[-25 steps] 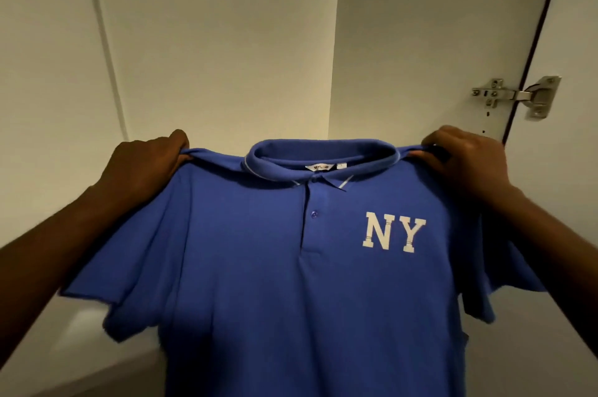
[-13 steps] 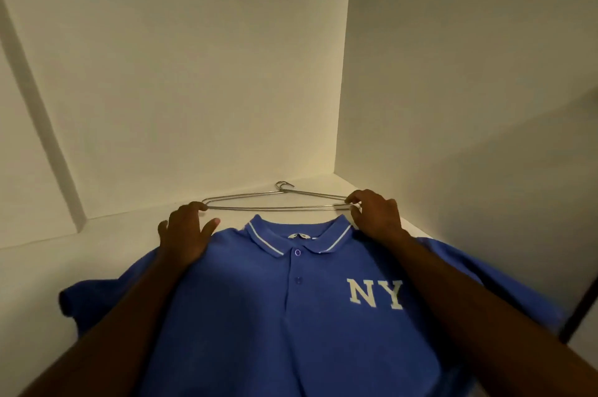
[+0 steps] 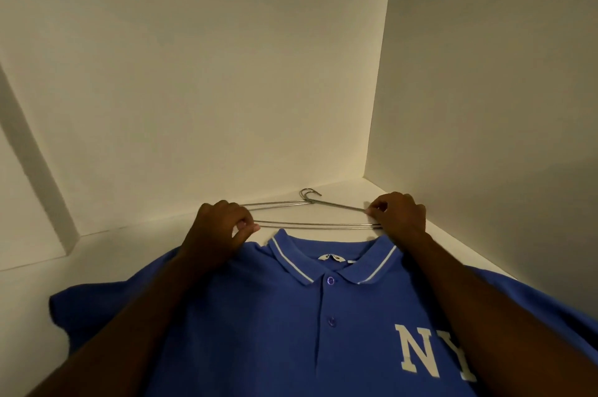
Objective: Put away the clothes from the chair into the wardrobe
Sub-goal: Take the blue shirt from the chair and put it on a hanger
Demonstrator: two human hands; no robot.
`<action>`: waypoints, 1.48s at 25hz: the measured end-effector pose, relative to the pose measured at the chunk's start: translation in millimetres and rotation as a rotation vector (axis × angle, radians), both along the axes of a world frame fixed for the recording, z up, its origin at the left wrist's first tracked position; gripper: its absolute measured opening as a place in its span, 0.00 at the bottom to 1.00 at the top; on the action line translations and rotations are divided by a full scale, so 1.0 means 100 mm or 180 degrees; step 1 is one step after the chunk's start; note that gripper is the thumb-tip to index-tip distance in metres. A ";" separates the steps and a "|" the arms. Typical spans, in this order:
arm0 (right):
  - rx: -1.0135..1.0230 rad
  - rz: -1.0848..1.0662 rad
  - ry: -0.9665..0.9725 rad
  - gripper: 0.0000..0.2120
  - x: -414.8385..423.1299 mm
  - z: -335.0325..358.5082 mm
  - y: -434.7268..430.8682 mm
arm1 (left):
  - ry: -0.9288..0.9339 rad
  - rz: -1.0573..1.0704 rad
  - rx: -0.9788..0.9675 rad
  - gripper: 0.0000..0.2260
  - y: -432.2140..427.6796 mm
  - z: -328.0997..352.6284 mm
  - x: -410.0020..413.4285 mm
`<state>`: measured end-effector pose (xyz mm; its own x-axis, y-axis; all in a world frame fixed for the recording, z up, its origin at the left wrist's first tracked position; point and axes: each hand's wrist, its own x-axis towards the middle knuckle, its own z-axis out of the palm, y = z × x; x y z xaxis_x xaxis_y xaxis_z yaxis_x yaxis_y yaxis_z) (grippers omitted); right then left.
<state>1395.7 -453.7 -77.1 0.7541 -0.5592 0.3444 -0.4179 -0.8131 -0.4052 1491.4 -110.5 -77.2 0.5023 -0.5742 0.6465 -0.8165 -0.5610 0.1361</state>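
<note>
Inside the wardrobe, one compartment, pale and plain: back panel and right side panel meet in an upright corner, and a flat shelf forms the floor. Item one: a blue polo shirt, laid front-up on the shelf with the neck towards the back panel, one short sleeve spread out to the left and the lower body running out of view at the bottom edge. Item two: two bare forearms, reaching in across the shirt's shoulders. Item three: a thin wire hanger, just beyond the neck of the shirt and outside it, its hook turned towards the back panel; whether it rests on the shelf or is raised off it cannot be told. Item four: the left hand, fingers curled, thumb and forefinger pinching the hanger's left end. Item five: the right hand, fingers curled round the hanger's right end. Item six: white block lettering, "NY", on the chest, partly covered by the right forearm. Item seven: the collar, folded flat, edged with a white stripe. Item eight: a small white label inside the neck, print too small to read. Item nine: two blue buttons on the placket.
</note>
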 end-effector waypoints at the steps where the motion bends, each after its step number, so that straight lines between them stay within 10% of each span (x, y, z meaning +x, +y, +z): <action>1: -0.0165 -0.0004 0.0021 0.07 0.01 -0.03 -0.02 | 0.0103 -0.0317 0.0055 0.17 -0.13 0.04 -0.06; 10: 0.0385 0.0423 -0.1268 0.05 -0.09 0.05 -0.12 | 0.0765 -0.1259 0.0075 0.09 -0.19 -0.13 -0.09; 16: -0.0783 0.0241 -0.1986 0.07 -0.75 0.96 -0.26 | 0.1288 -0.0906 -0.0108 0.09 -0.17 -0.07 -0.17; 24: -0.1623 0.0555 -0.2236 0.05 -1.18 1.03 -1.18 | 0.1435 -0.0611 -0.0538 0.08 -0.20 -0.05 -0.19; 37: -0.0787 0.1572 -0.1851 0.05 -1.27 1.17 -0.81 | 0.1339 -0.0780 -0.1133 0.06 -0.27 0.09 -0.35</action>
<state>1268.4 -534.8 40.4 0.5562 -0.0639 0.8286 0.2363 -0.9437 -0.2315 1456.0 -137.7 -68.0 0.6370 -0.4904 0.5948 -0.7517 -0.2240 0.6203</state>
